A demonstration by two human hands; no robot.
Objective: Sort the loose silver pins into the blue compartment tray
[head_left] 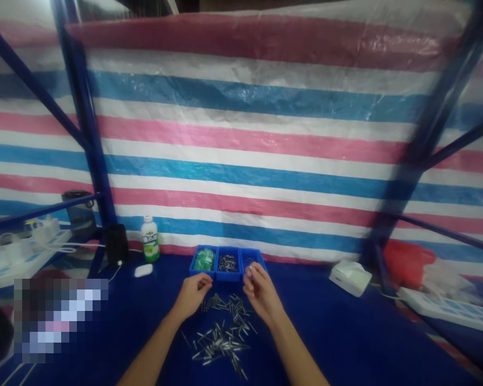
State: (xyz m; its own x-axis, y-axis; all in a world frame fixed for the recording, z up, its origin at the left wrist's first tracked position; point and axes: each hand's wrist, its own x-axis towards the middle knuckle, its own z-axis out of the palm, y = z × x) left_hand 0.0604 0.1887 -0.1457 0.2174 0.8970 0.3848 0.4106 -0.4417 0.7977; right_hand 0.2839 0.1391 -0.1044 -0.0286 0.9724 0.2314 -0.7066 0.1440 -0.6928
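Observation:
My left hand (194, 294) is closed, its fingers curled in at the front edge of a blue bin (192, 270) of green pieces (205, 259). Whatever it holds, if anything, is hidden. In front of the right blue bin (254, 254), my right hand (261, 292) pinches thumb and fingers together, with a tiny pale spot at the tips that is too small to name. A middle bin (228, 276) contains small dark metal parts (227, 262). Between my forearms lie two loose piles of thin metal rods, a nearer pile (221, 343) and a farther pile (225, 304).
Behind the table (317, 332) hangs a striped plastic sheet (241, 161) between blue metal posts. A white bottle (150, 238), a white case (144, 270) and a black device (116, 244) stand at left. Tissues (350, 277) and a power strip (446, 311) lie right.

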